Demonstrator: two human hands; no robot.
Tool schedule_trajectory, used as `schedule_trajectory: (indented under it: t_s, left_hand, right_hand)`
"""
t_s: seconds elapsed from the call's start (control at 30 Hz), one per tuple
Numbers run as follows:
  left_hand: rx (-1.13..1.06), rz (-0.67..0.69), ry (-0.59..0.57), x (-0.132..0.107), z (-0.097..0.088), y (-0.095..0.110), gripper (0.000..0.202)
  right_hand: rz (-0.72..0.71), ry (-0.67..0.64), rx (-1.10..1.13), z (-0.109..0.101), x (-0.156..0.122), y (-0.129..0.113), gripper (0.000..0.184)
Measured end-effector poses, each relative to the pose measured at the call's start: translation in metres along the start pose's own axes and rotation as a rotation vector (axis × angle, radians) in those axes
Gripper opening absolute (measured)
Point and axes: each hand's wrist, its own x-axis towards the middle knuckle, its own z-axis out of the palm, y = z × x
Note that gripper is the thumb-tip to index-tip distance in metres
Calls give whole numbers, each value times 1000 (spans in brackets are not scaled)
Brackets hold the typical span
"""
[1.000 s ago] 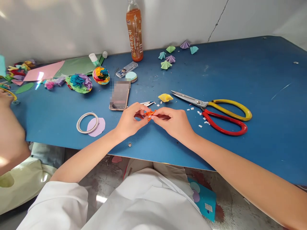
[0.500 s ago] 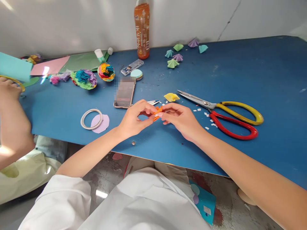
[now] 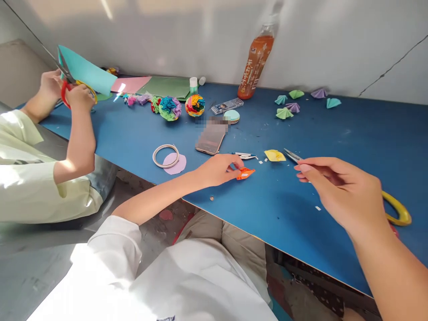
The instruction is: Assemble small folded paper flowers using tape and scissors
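My left hand (image 3: 219,169) pinches a small orange folded paper piece (image 3: 246,174) against the blue table (image 3: 334,129). My right hand (image 3: 341,189) hovers off to the right with its fingers loosely stretched out and nothing visible in them. It hangs above a pair of scissors, hiding most of them; the blade tips (image 3: 290,154) and a yellow handle (image 3: 396,210) stick out. A yellow folded paper piece (image 3: 274,155) lies between my hands, slightly farther back.
Tweezers (image 3: 245,155), a phone (image 3: 210,138), a tape ring (image 3: 165,155) on a pink paper circle (image 3: 176,165), paper flower balls (image 3: 170,108), folded paper cones (image 3: 284,113) and a drink bottle (image 3: 256,67) stand on the table. At left, another person's hands (image 3: 67,87) cut teal paper (image 3: 87,71) with scissors.
My right hand has let go of the orange piece and moved right, over the scissors. My left hand has lowered the piece to the table. My view has swung left, showing the other person.
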Motion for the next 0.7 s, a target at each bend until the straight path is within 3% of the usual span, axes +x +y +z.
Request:
schedule_trajectory:
  t_s: [0.1, 0.17, 0.2, 0.23, 0.27, 0.33, 0.47, 0.6, 0.7]
  left_hand:
    - [177, -91, 151, -22, -24, 0, 20]
    - [258, -185, 261, -42, -44, -6, 27]
    - [310, -275, 325, -52, -53, -12, 31]
    - [422, -450, 354, -60, -61, -18, 36]
    - [502, -589, 342, -67, -66, -24, 41]
    - [537, -716, 273, -75, -72, -36, 43]
    - [513, -690, 290, -84, -72, -40, 31]
    - [463, -626, 404, -108, -74, -20, 30]
    - [65, -345, 527, -133, -70, -1, 31]
  right_hand:
    - [-56, 34, -246, -27, -3, 3, 28]
    - [-78, -20, -532, -46, -3, 11, 34]
    - [-59, -81, -660, -54, -2, 16, 36]
    - [-34, -149, -758, -60, -1, 21, 39]
    - [-12, -200, -794, -65, 0, 27, 42]
    - [-5, -244, -822, -68, 0, 39, 44]
    - [22, -226, -851, -62, -3, 58, 45]
    - [25, -128, -879, -65, -13, 64, 54]
    - [6, -65, -913, -75, -13, 68, 59]
